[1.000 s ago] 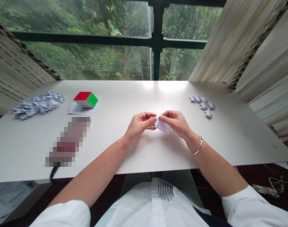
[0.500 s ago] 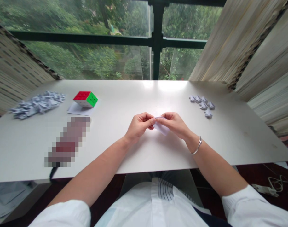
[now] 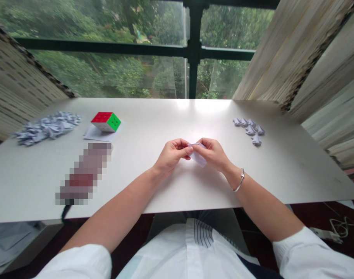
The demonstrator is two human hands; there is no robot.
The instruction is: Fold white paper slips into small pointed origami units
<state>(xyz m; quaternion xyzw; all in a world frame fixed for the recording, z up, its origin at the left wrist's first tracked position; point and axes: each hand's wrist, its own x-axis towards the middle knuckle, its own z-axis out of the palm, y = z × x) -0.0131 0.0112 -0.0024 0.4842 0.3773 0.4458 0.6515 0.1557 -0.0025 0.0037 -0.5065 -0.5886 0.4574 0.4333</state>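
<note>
Head view: left hand (image 3: 172, 155) and right hand (image 3: 213, 154) pinch small white paper slip (image 3: 198, 159) just above white tabletop (image 3: 165, 116), seemingly mid-fold. Few pale folded paper pieces (image 3: 249, 130) lie right; large heap of similar paper pieces (image 3: 47, 127) lies left.

Small white paper (image 3: 198, 157) (partly folded) pinched above table.

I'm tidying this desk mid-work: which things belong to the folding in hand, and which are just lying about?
In use: paper slip pinched between left hand and right hand; likely folded pieces at right, folded pile at left.
Lying about: puzzle cube, white sheet beneath it.
</note>
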